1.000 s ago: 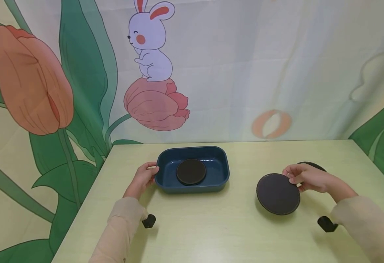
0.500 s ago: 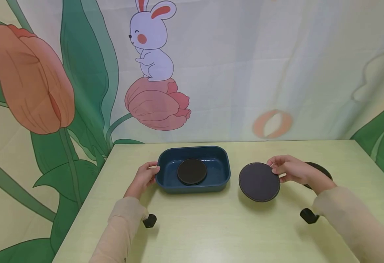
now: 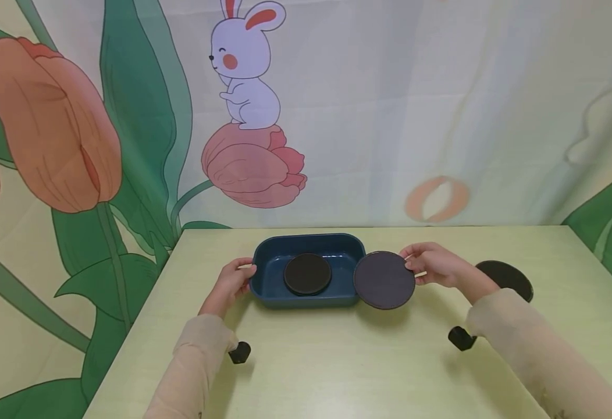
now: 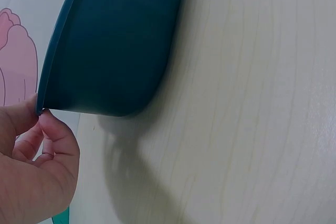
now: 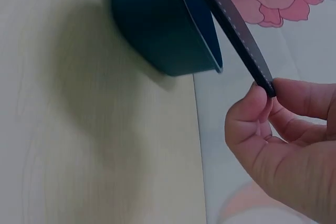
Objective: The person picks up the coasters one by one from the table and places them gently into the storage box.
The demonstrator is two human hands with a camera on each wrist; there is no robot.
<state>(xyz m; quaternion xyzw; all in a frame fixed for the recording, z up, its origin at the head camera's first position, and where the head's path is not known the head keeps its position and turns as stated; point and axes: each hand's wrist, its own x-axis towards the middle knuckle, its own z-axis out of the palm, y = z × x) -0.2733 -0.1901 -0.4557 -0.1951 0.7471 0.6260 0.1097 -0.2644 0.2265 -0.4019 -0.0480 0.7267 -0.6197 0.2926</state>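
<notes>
A deep blue rectangular baking dish [image 3: 301, 301] stands on the table, with one round dark coaster [image 3: 308, 273] lying inside it. My left hand [image 3: 230, 277] pinches the dish's left rim between thumb and fingers, as the left wrist view also shows. In my right hand [image 3: 434, 265] is a second round coaster [image 3: 384, 280], stitched along its edge and pinched at its right side. It hangs tilted above the table and overlaps the dish's right end in the head view. The right wrist view shows this coaster [image 5: 236, 30] edge-on, close over the dish's rim [image 5: 219, 70].
Another round dark coaster [image 3: 506, 278] lies on the pale table [image 3: 337, 366] at the right, partly behind the right forearm. A printed curtain [image 3: 369, 116] with tulips and a rabbit hangs along the table's back edge.
My right hand has carried its coaster leftward and slightly away from me, from the table's right side up to the dish. The left hand has kept its hold on the rim.
</notes>
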